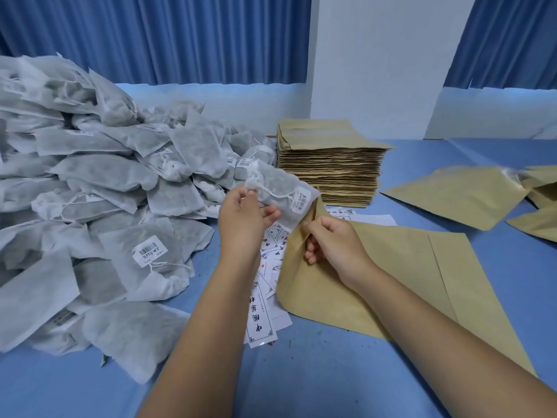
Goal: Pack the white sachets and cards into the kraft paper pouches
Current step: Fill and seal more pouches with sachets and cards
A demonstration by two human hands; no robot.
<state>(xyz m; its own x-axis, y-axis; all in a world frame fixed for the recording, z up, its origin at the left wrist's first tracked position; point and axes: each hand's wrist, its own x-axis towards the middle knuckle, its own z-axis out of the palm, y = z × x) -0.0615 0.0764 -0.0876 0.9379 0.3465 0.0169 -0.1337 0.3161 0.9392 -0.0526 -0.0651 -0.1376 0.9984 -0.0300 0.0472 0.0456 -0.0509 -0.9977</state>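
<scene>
My left hand (245,217) pinches a white sachet (280,190) by its drawstring end and holds it above the table, its labelled end at the mouth of a kraft paper pouch (401,267). My right hand (331,244) grips the pouch's open edge, fingers curled over the paper. The pouch lies flat on the blue table (316,372), its mouth raised toward the sachet. White printed cards (265,309) are scattered under and beside the pouch, partly hidden by my left forearm.
A big heap of white sachets (90,206) fills the left of the table. A tall stack of flat kraft pouches (328,167) stands behind my hands. Several kraft pouches (458,194) lie at the right. Blue curtains and a white pillar (376,55) stand behind.
</scene>
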